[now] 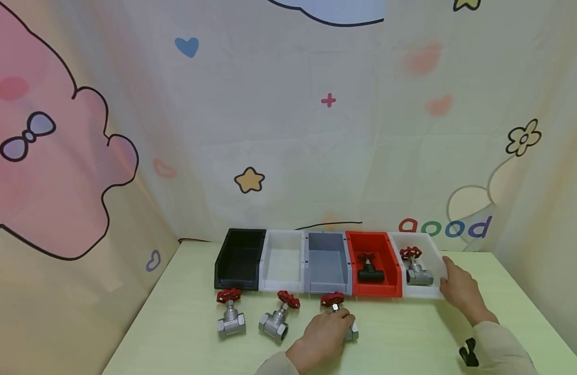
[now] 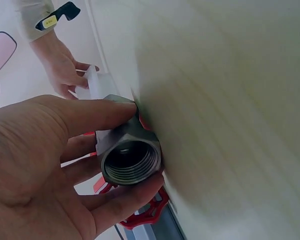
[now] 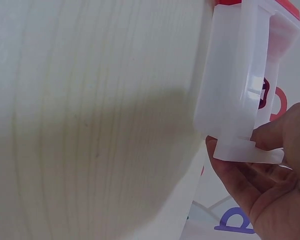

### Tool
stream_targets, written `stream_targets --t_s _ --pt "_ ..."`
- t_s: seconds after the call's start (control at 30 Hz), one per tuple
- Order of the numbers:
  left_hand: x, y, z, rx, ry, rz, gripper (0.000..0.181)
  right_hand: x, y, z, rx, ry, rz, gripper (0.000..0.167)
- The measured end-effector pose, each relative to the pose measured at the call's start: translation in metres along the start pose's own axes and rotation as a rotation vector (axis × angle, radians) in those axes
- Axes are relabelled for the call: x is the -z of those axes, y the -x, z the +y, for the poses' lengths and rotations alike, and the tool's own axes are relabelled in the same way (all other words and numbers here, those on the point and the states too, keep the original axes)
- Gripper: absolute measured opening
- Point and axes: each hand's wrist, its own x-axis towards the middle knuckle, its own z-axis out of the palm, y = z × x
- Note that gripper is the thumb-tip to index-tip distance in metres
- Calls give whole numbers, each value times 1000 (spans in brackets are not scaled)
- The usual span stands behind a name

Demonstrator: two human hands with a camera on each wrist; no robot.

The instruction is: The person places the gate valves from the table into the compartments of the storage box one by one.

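My left hand (image 1: 323, 334) grips a silver valve with a red handwheel (image 1: 333, 299) in front of the grey bin. In the left wrist view its threaded opening (image 2: 131, 164) faces the camera, with thumb and fingers round the body. My right hand (image 1: 464, 288) pinches the side wall of the right-hand white bin (image 3: 235, 95). Inside that bin lies another silver valve (image 1: 418, 274) with a red wheel. The red bin (image 1: 393, 271) beside it holds a black valve (image 1: 371, 274).
Two more silver valves, one at the left (image 1: 231, 322) and one nearer the middle (image 1: 274, 324), lie on the table (image 1: 176, 323). The black bin (image 1: 241, 260), another white bin (image 1: 282, 260) and the grey bin (image 1: 328, 263) continue the row leftward. A printed curtain (image 1: 288, 130) hangs behind.
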Motion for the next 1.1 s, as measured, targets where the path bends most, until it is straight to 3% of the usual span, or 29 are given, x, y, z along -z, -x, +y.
stream_targets --t_s 0.37,0.7,1.1 --pt "4 2 0 63 24 1 34 1 0 -1 8 3 17 59" --pt "3 3 1 52 6 -41 30 1 1 1 -4 -1 3 60" --pt "0 8 -1 16 -8 -7 30 0 1 -1 3 -9 11 60"
